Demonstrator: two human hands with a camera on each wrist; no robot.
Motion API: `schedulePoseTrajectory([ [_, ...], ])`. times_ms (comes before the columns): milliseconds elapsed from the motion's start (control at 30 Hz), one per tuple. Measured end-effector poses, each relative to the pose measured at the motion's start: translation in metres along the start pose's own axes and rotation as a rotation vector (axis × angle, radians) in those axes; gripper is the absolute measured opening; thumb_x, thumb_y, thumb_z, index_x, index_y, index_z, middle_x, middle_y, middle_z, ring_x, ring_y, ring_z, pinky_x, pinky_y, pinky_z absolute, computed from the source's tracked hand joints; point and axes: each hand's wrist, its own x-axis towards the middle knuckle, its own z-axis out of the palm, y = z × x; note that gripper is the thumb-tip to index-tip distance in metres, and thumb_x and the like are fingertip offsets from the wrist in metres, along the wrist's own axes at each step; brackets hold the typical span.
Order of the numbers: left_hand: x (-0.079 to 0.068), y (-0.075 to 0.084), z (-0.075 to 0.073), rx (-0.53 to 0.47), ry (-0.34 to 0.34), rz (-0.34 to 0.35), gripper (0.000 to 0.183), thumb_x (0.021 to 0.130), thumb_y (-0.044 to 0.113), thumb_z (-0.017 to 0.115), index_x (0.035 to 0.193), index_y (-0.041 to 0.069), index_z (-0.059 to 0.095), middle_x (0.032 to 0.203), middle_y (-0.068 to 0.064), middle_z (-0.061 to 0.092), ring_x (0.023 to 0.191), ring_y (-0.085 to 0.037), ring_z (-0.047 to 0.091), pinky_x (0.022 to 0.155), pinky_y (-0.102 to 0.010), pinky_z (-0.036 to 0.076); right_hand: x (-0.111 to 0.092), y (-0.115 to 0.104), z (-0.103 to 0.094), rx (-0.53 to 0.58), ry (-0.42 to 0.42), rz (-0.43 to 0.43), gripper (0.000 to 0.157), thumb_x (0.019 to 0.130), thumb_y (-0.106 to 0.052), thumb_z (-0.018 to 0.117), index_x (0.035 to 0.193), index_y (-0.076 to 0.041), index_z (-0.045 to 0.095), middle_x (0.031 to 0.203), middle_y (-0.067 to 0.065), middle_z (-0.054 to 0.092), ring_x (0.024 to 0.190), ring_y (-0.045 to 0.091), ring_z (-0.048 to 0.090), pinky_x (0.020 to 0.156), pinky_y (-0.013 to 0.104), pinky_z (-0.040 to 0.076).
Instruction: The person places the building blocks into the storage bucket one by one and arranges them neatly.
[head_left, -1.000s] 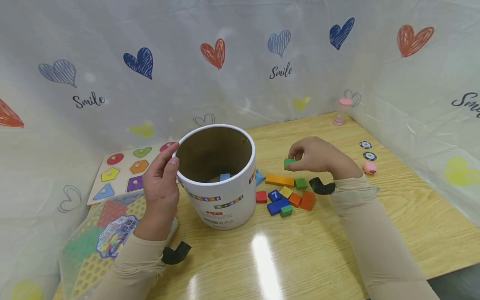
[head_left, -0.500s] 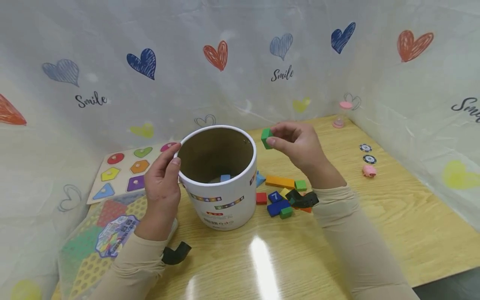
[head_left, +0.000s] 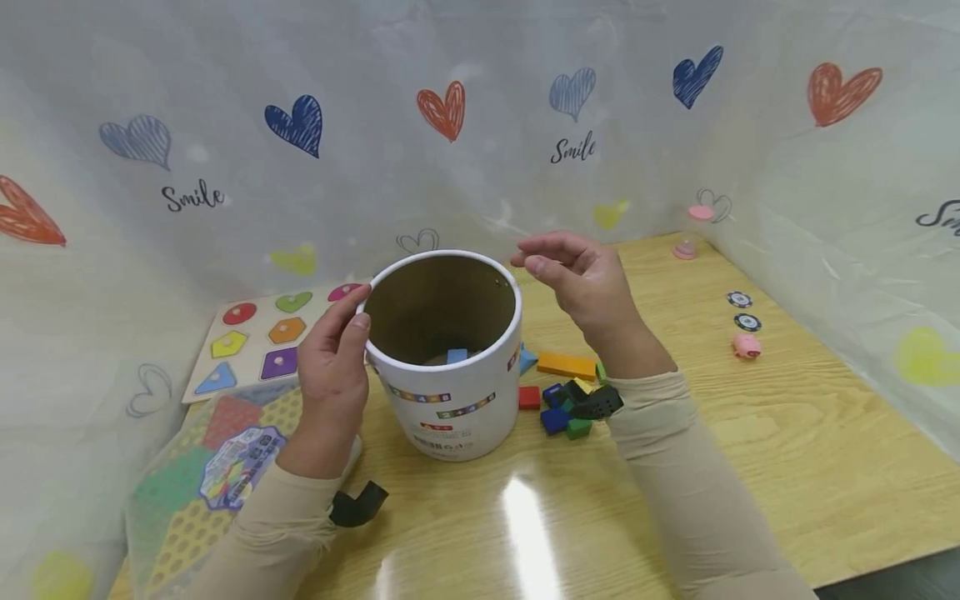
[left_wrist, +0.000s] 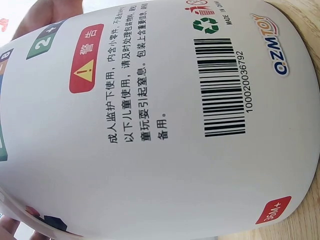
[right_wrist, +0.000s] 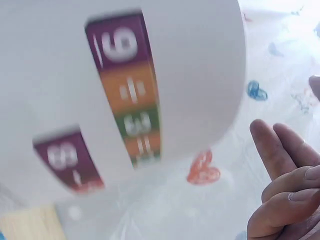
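A white bucket (head_left: pixel 480 417) with printed sums stands on the table, and its label and barcode fill the left wrist view. My left hand (head_left: pixel 333 375) grips its left rim between thumb and fingers. Just outside the right rim, raised in the air, is my right hand (head_left: pixel 588 287), its fingers loosely bent and nothing seen between them. Inside the bucket a light blue block (head_left: pixel 457 356) lies on the bottom; the rest of the floor is partly hidden. Beside the bucket lie an orange block (head_left: pixel 566 366), a red block (head_left: pixel 528 397), a green block (head_left: pixel 578 428) and several others, some hidden by my right wrist.
A shape puzzle board (head_left: pixel 247 342) lies behind my left arm, and a clear plastic box (head_left: pixel 176 492) is under it. To the right are a pink pig figure (head_left: pixel 746 346), two poker chips (head_left: pixel 747 322) and a pink hourglass (head_left: pixel 686 247). A printed sheet surrounds the table.
My right hand picked up a green block, carried it up and left to the bucket's rim, and let it go; the block is out of sight. The left hand stays on the rim.
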Motion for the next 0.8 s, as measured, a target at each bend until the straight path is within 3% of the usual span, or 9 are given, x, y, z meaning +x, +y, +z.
schedulePoseTrajectory([
  [67, 0.0, 0.003, 0.003, -0.002, -0.003, 0.01, 0.036, 0.099, 0.019, 0.048, 0.133, 0.012, 0.055, 0.135, -0.003, 0.053, 0.126, -0.022, 0.046, 0.1, -0.026, 0.042, 0.0, 0.005, -0.016, -0.078, 0.007, 0.042, 0.025, 0.088, -0.018, 0.068, 0.106, -0.001, 0.068, 0.1, 0.013, 0.069, 0.1, 0.029, 0.059, 0.088, 0.03, 0.047],
  [167, 0.001, 0.005, 0.005, -0.003, 0.001, 0.007, 0.036, 0.099, 0.017, 0.048, 0.133, 0.009, 0.055, 0.135, -0.004, 0.053, 0.126, -0.024, 0.046, 0.1, -0.026, 0.042, -0.001, 0.026, -0.043, -0.296, -0.052, 0.172, 0.023, 0.086, -0.024, 0.07, 0.101, -0.006, 0.07, 0.097, 0.008, 0.069, 0.093, 0.027, 0.061, 0.077, 0.029, 0.049],
  [333, -0.001, 0.006, 0.005, 0.004, 0.024, -0.024, 0.035, 0.098, 0.018, 0.049, 0.132, 0.011, 0.056, 0.135, -0.002, 0.053, 0.127, -0.023, 0.045, 0.101, -0.026, 0.042, -0.003, 0.075, -0.072, -0.832, -0.359, 0.418, 0.017, 0.084, -0.027, 0.07, 0.096, -0.015, 0.07, 0.096, 0.002, 0.067, 0.09, 0.023, 0.06, 0.078, 0.037, 0.051],
  [433, -0.002, 0.007, 0.006, 0.001, 0.033, -0.029, 0.034, 0.098, 0.018, 0.05, 0.131, 0.012, 0.057, 0.135, -0.001, 0.053, 0.127, -0.022, 0.045, 0.101, -0.026, 0.042, -0.006, 0.093, -0.075, -1.034, -0.493, 0.516, 0.017, 0.08, -0.027, 0.072, 0.092, -0.015, 0.068, 0.093, 0.001, 0.065, 0.084, 0.021, 0.058, 0.074, 0.037, 0.051],
  [600, -0.001, 0.005, 0.005, -0.023, 0.036, -0.008, 0.034, 0.098, 0.017, 0.049, 0.13, 0.011, 0.058, 0.134, -0.003, 0.054, 0.126, -0.023, 0.046, 0.1, -0.026, 0.042, -0.008, 0.102, -0.067, -1.101, -0.586, 0.643, 0.021, 0.071, -0.029, 0.08, 0.078, -0.014, 0.066, 0.074, -0.001, 0.059, 0.065, 0.018, 0.052, 0.054, 0.029, 0.042],
  [700, -0.001, 0.005, 0.005, -0.029, 0.03, -0.002, 0.034, 0.098, 0.016, 0.049, 0.13, 0.011, 0.058, 0.134, -0.003, 0.054, 0.126, -0.024, 0.045, 0.101, -0.027, 0.042, -0.009, 0.102, -0.062, -1.109, -0.6, 0.677, 0.027, 0.067, -0.032, 0.084, 0.077, -0.015, 0.065, 0.076, -0.001, 0.06, 0.067, 0.018, 0.052, 0.054, 0.029, 0.042],
  [800, 0.001, 0.0, 0.003, -0.034, 0.023, -0.005, 0.034, 0.098, 0.017, 0.05, 0.13, 0.012, 0.058, 0.134, -0.002, 0.054, 0.127, -0.022, 0.046, 0.101, -0.027, 0.042, -0.009, 0.102, -0.063, -1.109, -0.57, 0.655, 0.026, 0.067, -0.032, 0.083, 0.08, -0.017, 0.067, 0.083, -0.001, 0.062, 0.074, 0.02, 0.055, 0.059, 0.031, 0.047],
])
